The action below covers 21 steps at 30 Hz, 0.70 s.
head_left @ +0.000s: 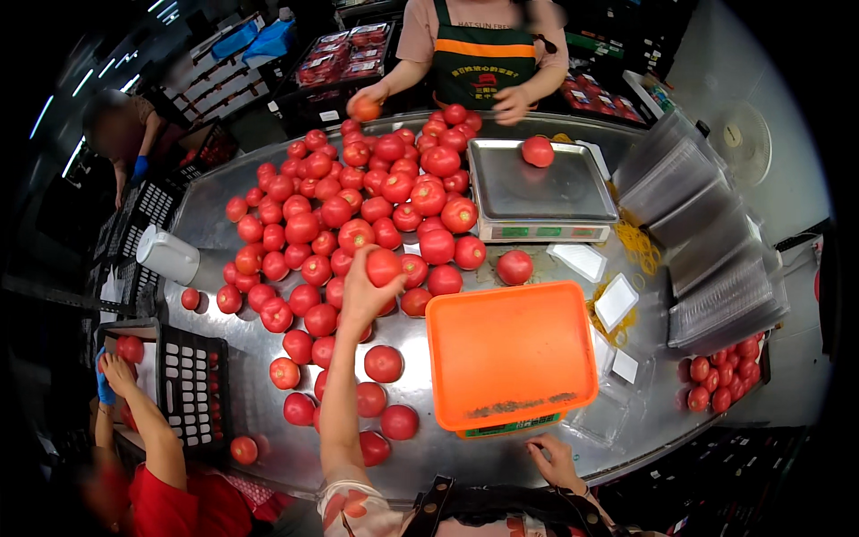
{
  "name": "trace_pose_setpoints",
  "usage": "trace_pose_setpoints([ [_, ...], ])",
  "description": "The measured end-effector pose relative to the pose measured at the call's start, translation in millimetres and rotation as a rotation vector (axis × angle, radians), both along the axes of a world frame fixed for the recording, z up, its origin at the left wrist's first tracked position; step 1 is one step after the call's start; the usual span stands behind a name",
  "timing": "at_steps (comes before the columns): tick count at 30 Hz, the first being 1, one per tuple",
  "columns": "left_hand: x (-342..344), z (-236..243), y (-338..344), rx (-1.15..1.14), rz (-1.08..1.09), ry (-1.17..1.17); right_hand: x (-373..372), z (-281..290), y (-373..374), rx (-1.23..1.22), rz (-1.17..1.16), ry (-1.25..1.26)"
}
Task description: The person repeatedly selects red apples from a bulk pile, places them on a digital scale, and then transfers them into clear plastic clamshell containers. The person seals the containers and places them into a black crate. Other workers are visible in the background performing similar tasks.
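My left hand point(365, 294) is closed around a red tomato point(384, 267) at the near side of a large heap of tomatoes point(335, 211) on the metal table. My right hand point(557, 462) is by the table's near edge, just in front of an orange scale point(512, 358) with a bare tray. Its fingers are loosely bent and a little apart, with nothing visible in them. Several loose tomatoes, one of them a large tomato point(384, 363), lie left of the scale, beside my left forearm.
Across the table a person in a green apron point(484, 59) holds a tomato point(365, 108). A metal-topped scale point(542, 183) bears one tomato. Clear plastic trays point(716, 242) are stacked at right. At lower left, a person in red point(190, 501) reaches into a black crate point(192, 385).
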<state>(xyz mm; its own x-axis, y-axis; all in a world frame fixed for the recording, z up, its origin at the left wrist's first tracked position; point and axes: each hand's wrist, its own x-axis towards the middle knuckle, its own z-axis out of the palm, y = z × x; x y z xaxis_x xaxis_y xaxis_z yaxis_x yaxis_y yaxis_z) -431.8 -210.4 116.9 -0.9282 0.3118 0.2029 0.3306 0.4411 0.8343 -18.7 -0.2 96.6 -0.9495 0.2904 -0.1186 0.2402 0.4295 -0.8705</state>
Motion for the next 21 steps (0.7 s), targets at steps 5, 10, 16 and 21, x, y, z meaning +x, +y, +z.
trace_pose_setpoints([
  [5,-7.2,-10.5,34.9,-0.524,0.053,0.177,2.5,2.5,7.2,0.02,-0.012,0.022],
  [10,-44.1,-32.2,55.3,-0.648,0.024,0.379,4.7,3.7,11.1,-0.004,-0.078,0.008],
  [16,-113.2,-36.6,130.7,-0.627,-0.125,0.424,0.2,4.2,13.0,0.008,-0.104,0.029],
  [21,-152.3,-46.6,159.5,-0.891,-0.239,0.346,1.5,0.4,19.6,0.003,-0.152,-0.009],
])
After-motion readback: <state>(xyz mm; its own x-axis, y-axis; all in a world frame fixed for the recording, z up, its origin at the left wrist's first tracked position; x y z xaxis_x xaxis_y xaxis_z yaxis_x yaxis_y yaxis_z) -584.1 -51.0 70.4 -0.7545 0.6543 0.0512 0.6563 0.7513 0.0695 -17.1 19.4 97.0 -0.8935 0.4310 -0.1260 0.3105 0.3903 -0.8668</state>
